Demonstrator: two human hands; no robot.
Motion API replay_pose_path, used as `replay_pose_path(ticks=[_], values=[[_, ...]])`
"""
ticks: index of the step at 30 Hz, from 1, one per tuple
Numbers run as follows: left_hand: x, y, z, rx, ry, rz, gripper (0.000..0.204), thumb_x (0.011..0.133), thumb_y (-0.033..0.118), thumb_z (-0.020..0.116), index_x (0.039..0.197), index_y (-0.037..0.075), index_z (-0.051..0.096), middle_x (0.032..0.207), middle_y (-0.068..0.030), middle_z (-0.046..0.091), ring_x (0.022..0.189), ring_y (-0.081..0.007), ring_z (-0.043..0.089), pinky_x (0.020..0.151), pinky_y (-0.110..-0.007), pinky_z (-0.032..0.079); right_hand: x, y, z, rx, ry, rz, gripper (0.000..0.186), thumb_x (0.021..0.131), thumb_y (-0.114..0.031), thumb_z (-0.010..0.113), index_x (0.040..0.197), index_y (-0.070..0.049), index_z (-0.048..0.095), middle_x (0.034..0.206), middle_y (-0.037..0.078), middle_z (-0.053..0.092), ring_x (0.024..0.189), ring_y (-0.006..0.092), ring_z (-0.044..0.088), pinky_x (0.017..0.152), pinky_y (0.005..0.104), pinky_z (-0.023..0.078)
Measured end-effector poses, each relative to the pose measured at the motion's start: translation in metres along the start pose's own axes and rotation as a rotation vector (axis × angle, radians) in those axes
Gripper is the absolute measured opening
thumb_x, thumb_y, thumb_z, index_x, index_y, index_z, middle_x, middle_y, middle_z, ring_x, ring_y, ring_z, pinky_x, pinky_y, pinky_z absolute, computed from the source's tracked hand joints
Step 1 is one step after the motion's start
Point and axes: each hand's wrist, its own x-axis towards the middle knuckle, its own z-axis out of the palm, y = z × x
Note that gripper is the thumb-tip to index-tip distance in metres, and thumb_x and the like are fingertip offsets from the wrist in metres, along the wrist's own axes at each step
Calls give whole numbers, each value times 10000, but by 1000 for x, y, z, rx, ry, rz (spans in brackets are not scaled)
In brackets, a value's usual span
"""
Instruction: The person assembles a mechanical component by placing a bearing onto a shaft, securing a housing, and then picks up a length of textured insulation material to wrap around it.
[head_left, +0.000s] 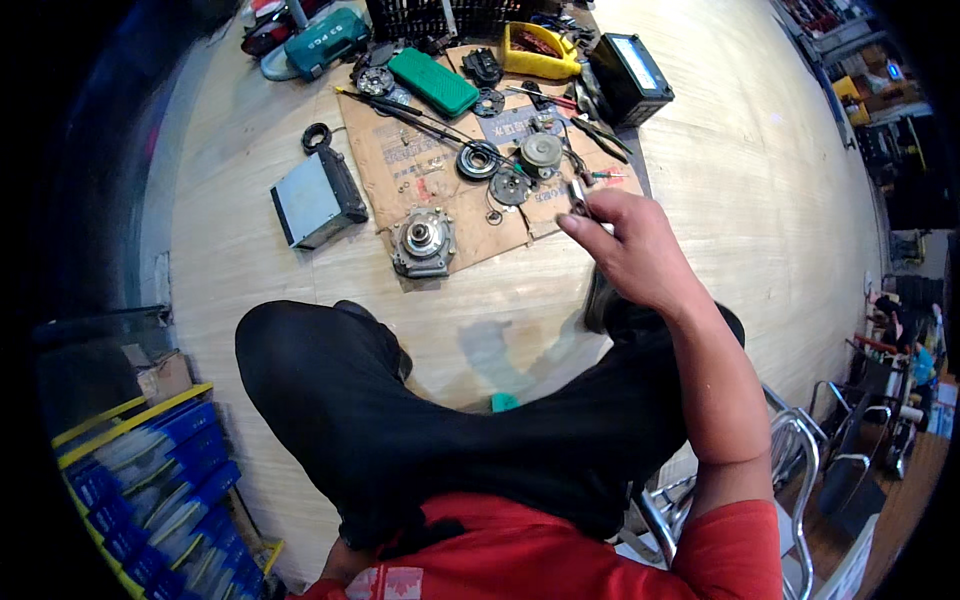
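My right hand (635, 245) is closed, with thumb and fingers round a small silver cylindrical metal piece (577, 192), perhaps a socket. It hovers over the right edge of a flat cardboard sheet (385, 165) on the floor. Near it on the cardboard lie a round metal disc part (541, 151), a dark round plate (510, 187) and a black pulley ring (478, 159). A grey metal compressor-like housing (422, 240) with a central shaft stands at the cardboard's near edge. Only a bit of my left arm shows at the lower edge; that hand is hidden.
A green case (434, 82), a cut yellow jug (540, 52) and a black battery (630, 80) stand toward the back. Left of the cardboard are a second battery-like box (318, 200) and a black ring (316, 137). Pliers (603, 139) lie at right. A metal-framed chair (795, 450) is beside me.
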Motion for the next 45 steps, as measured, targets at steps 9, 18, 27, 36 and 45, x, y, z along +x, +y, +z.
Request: replay_pose_path(ticks=[9, 18, 27, 36, 45], values=[[-48, 39, -230, -743, 504, 309, 219, 995, 192, 528, 1082, 21, 633, 1045, -13, 636, 962, -148, 580, 894, -283, 464, -20, -21, 2, -7, 138, -224, 349, 888, -319, 631, 784, 13, 655, 720, 228, 628, 741, 413, 620, 681, 486, 488], [-177, 147, -206, 510, 171, 543, 172, 783, 92, 705, 738, -14, 578, 760, -198, 566, 740, -386, 566, 665, -450, 460, -16, 21, 28, -142, 130, -89, 319, 867, -312, 653, 824, 4, 662, 817, 237, 647, 822, 401, 626, 735, 492, 482], [-187, 76, -189, 226, -431, 795, 245, 793, 88, 638, 626, -12, 490, 632, -184, 485, 606, -381, 509, 549, -448, 402, -47, 51, 98, -228, -106, -28, 334, 891, -344, 610, 862, -16, 662, 835, 220, 663, 814, 402, 637, 734, 491, 511], [-193, 84, -202, 241, -630, 837, 242, 776, 93, 627, 603, -4, 487, 595, -163, 477, 582, -343, 512, 541, -434, 406, -203, -1, 233, -326, -443, -272, 203, 869, -140, 519, 926, -10, 663, 954, 160, 622, 891, 321, 642, 693, 409, 573], [-196, 63, -203, 232, -698, 774, 239, 770, 98, 634, 599, -2, 502, 597, -168, 491, 588, -344, 519, 548, -432, 416, -201, 8, 188, -288, -377, -3, 192, 862, -193, 608, 984, -46, 626, 981, 164, 580, 887, 349, 635, 752, 451, 541]])
